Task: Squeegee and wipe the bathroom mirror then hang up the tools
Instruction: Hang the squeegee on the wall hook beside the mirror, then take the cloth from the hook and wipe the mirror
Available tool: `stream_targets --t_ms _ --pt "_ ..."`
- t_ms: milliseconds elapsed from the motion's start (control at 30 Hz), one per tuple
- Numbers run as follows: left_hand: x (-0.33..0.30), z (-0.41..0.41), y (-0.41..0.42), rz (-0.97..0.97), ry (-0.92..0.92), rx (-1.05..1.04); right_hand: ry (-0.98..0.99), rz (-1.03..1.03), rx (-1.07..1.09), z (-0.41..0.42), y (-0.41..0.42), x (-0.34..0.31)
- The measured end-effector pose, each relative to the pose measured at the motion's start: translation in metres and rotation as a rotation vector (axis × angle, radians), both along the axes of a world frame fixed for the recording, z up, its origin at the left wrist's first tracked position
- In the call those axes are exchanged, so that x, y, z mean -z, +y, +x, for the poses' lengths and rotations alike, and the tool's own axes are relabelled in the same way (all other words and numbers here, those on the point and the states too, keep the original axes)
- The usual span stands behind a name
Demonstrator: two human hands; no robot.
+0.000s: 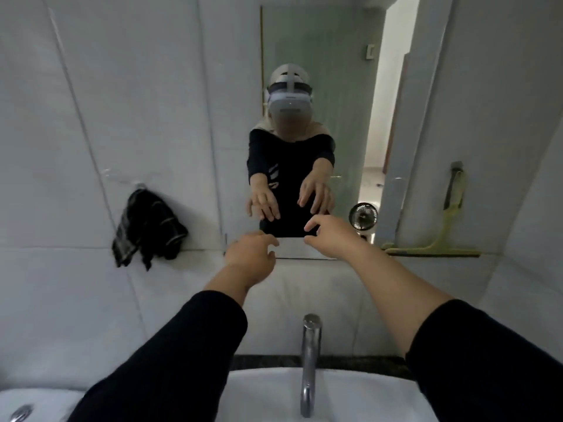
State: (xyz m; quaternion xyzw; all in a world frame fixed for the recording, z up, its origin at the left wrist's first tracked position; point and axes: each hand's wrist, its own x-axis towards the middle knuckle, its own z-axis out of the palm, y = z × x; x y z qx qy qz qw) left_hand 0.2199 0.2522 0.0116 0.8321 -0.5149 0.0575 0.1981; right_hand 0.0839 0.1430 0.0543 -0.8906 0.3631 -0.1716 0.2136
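Note:
The bathroom mirror (344,86) hangs on the tiled wall straight ahead and reflects a person with both arms stretched out. My left hand (251,254) and my right hand (330,236) reach toward its lower edge, fingers apart, holding nothing. A dark striped cloth (149,228) hangs from a hook on the wall left of the mirror. A green squeegee (441,236) hangs from a hook on the wall to the right, its blade lowest.
A chrome tap (309,360) rises over the white basin (265,388) directly below my arms. A small black fan shows as a reflection near the mirror's lower right. Part of a second white fixture (27,403) sits at the bottom left.

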Motion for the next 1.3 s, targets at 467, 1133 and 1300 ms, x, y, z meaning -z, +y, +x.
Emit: stream_targets --t_ms 467,1133,1300 --pt "0.002 0.145 0.143 -0.438 0.184 -0.529 -0.215 -0.032 -0.350 0.201 0.112 0.000" --pt "0.000 0.195 0.113 -0.811 0.540 -0.362 -0.623 -0.013 -0.336 0.297 0.120 0.009" --pt "-0.046 0.170 0.122 -0.964 0.684 -0.200 -0.658 0.022 -0.517 0.276 0.128 -0.010"
